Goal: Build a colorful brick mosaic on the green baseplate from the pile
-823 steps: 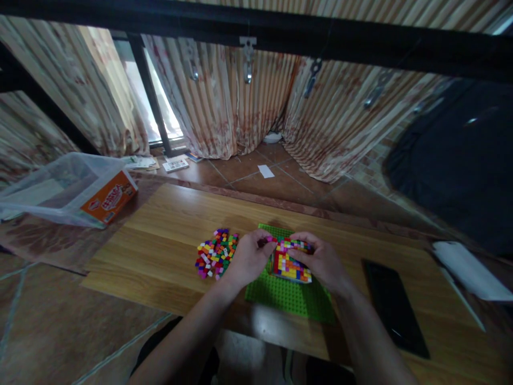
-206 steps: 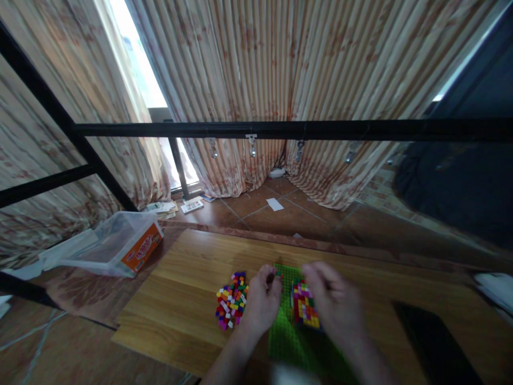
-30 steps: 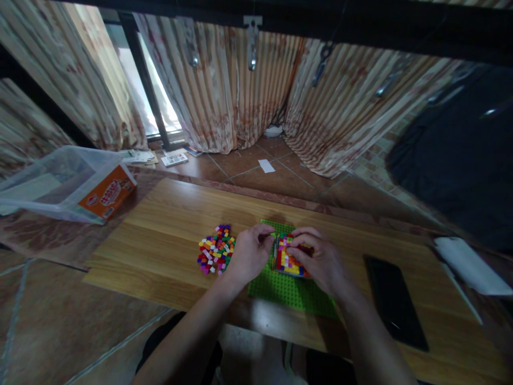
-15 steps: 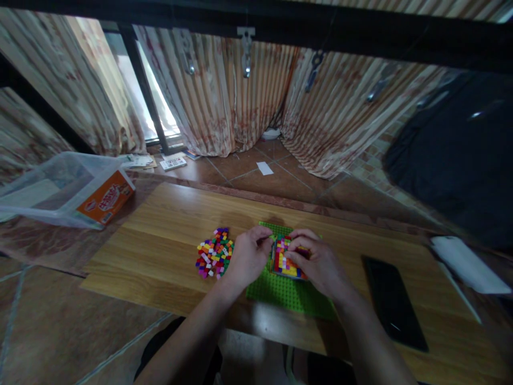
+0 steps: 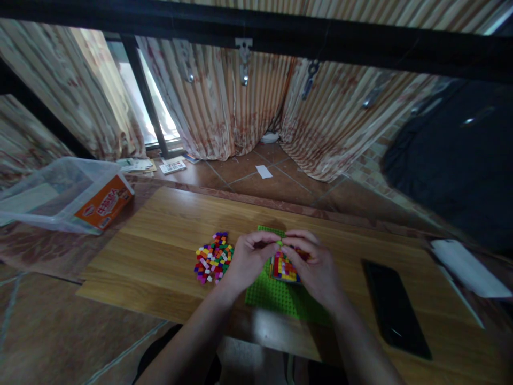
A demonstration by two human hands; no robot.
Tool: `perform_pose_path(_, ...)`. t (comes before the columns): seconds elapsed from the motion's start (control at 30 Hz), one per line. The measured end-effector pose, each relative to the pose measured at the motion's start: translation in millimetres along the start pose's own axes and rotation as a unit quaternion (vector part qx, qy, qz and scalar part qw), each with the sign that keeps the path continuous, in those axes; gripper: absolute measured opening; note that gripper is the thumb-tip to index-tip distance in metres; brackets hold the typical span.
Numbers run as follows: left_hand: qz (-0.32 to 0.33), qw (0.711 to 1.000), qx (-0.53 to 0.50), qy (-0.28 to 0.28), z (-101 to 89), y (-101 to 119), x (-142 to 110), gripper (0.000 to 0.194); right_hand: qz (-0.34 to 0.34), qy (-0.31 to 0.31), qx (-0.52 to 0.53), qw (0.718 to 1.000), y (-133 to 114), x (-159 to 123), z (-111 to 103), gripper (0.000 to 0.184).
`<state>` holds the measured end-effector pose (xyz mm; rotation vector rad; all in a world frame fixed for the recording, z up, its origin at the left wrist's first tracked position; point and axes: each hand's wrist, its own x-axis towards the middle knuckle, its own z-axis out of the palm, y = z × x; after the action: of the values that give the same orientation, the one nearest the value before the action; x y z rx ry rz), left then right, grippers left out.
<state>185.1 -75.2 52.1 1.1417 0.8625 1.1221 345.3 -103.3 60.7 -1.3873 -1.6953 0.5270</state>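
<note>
Above a green studded baseplate [image 5: 276, 300], my left hand [image 5: 249, 261] and my right hand [image 5: 316, 269] meet fingertip to fingertip. Between their thumbs and index fingers is a small light-green building brick [image 5: 279, 243], pinched from both sides. Just below it on the baseplate stands a block of multicoloured bricks [image 5: 284, 268], red, yellow, pink and purple on top. My right fingers cover its right side. To the left of my left hand, a pile of loose bricks [image 5: 214, 258] lies on the wooden table [image 5: 160, 243].
A black phone-like slab [image 5: 396, 309] lies on the table at the right, with a white object [image 5: 468, 267] beyond it. A clear plastic tub [image 5: 68, 187] with an orange label stands at the left. Curtains [image 5: 224, 107] hang behind a dark bar [image 5: 280, 24] with clips.
My hands have come together, and the light-green brick is now between both sets of fingertips. My right hand has shifted from the brick block towards my left. The view has tilted slightly.
</note>
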Motion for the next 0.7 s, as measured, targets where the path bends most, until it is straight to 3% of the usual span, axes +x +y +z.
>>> perform_pose_path(0.23,-0.036,0.999,-0.027,0.01,-0.5,2,-1,0.016,0.02,-0.006,0.03,0.999,5,0,-22,0.009)
perform_pose_path(0.4,-0.048,0.997,0.059,0.025,-6.3,-4,2,0.01,0.036,-0.082,0.004,0.996,15,-2,-40,0.009)
perform_pose_path(0.53,-0.049,0.993,0.108,0.004,-5.7,-11,3,0.012,0.037,-0.122,-0.042,0.991,18,-5,-37,0.01)
perform_pose_path(0.7,-0.037,0.987,0.154,-0.005,-5.0,-13,3,0.016,0.05,-0.091,-0.043,0.994,18,-3,-27,0.007)
